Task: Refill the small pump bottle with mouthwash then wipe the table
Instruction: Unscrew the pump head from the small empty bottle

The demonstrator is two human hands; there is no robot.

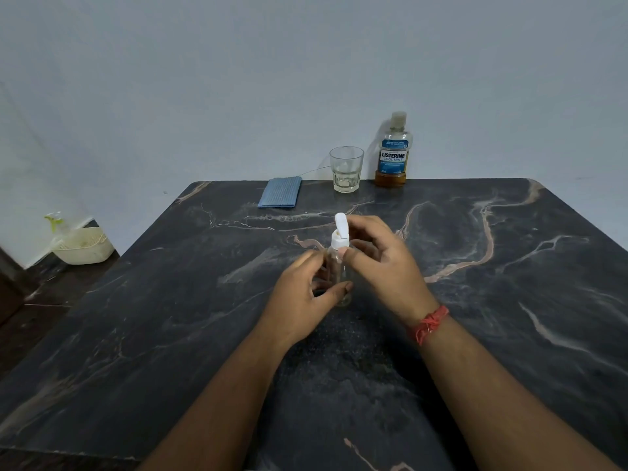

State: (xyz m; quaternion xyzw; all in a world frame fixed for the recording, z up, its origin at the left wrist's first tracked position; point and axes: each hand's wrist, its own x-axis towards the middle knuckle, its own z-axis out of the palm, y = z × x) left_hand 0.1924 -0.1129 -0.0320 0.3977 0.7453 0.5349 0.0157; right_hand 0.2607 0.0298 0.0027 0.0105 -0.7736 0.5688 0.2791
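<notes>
A small clear pump bottle [338,266] with a white pump top stands upright at the middle of the dark marble table [170,317]. My left hand [306,297] grips its clear body from the left. My right hand [380,260] holds the white collar under the pump head, thumb pressed against it. A mouthwash bottle [392,154] with a blue label and a little amber liquid at the bottom stands capped at the table's far edge. Folded flat on the far edge to the left lies a blue cloth [280,196].
An empty clear drinking glass [346,168] stands between the cloth and the mouthwash bottle. A cream plastic basket [83,248] sits on the floor beyond the table's left side, against the pale wall.
</notes>
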